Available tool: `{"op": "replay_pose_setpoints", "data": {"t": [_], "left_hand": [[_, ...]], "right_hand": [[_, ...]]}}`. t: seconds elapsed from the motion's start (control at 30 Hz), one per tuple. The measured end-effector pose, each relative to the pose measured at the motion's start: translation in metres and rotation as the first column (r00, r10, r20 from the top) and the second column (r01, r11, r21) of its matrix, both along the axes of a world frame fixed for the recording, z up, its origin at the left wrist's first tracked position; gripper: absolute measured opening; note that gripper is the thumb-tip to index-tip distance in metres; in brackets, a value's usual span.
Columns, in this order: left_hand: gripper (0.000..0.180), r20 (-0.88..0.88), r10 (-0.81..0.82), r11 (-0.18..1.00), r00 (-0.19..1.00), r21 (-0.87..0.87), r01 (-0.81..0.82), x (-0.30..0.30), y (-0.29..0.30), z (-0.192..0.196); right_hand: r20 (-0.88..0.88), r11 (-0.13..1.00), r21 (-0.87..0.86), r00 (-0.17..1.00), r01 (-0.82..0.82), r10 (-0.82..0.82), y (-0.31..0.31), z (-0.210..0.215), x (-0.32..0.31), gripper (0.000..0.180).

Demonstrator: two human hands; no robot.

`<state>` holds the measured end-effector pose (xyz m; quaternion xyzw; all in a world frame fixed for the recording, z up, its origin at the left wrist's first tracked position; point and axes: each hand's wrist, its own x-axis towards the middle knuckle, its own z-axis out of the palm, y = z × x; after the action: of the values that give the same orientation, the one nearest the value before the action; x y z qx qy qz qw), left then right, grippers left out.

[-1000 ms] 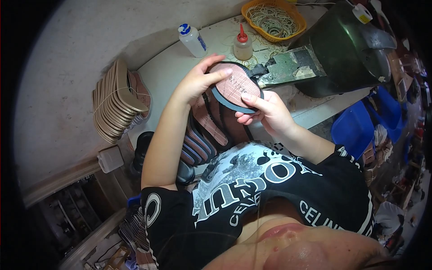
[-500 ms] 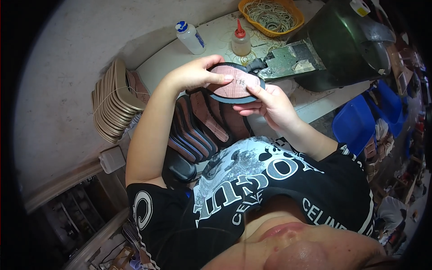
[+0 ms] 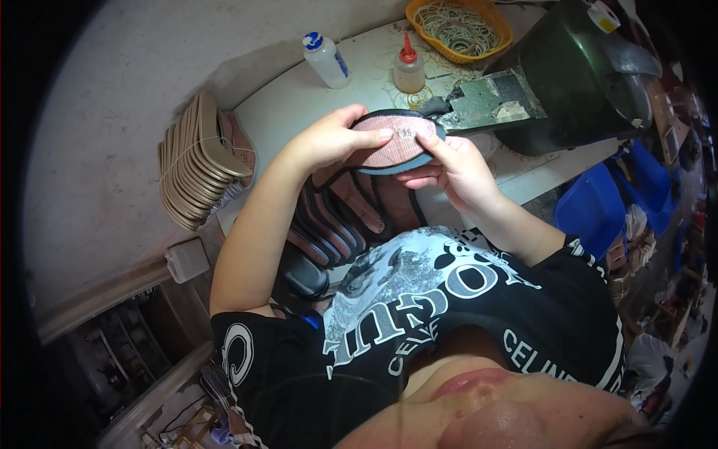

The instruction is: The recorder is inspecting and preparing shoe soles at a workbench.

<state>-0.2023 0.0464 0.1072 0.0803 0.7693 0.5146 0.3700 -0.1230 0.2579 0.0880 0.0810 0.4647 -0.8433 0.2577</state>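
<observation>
A shoe insole [image 3: 381,155] with a pinkish-brown ribbed face, black edging and a light blue layer is held up over the near side of the table. My left hand [image 3: 327,142] grips its left part, thumb lying flat on the pinkish face. On the other side, my right hand [image 3: 465,173] pinches the edge between the thumb on top and fingers beneath. The insole's far edge is right by the dark tip of a green machine [image 3: 497,105]; whether they touch, I cannot tell. Below my hands lie several more edged insoles [image 3: 351,198], partly hidden.
On the white table [image 3: 299,97] stand a white bottle [image 3: 327,63] with a blue cap and a red-nozzled bottle [image 3: 409,75]. Behind is a yellow basket [image 3: 456,54] of rubber bands. A tied stack of beige insoles [image 3: 196,168] leans left; blue chairs [image 3: 594,202] stand right.
The insole has turned and tilted slightly in my hands, and my left hand has shifted a little. Both hands keep their hold. The whole view has shifted slightly.
</observation>
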Motion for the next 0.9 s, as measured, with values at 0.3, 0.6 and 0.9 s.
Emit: {"op": "replay_pose_setpoints", "data": {"t": [0.3,0.6,0.9], "left_hand": [[0.049,0.02,0.01,0.984,1.0,-0.179,-0.006,0.023,0.015,0.008],[0.06,0.053,0.089,0.983,0.995,-0.163,-0.079,0.034,0.024,0.01],[0.061,0.273,0.102,0.99,0.956,-0.124,-0.071,0.045,0.029,0.019]], "right_hand": [[-0.006,0.994,0.101,1.0,0.027,-0.026,0.001,-0.005,0.0,0.038],[-0.076,0.99,0.136,0.995,-0.047,0.058,0.003,-0.004,0.013,0.028],[-0.175,0.99,0.111,0.979,-0.088,0.106,0.014,-0.002,0.015,0.026]]}}
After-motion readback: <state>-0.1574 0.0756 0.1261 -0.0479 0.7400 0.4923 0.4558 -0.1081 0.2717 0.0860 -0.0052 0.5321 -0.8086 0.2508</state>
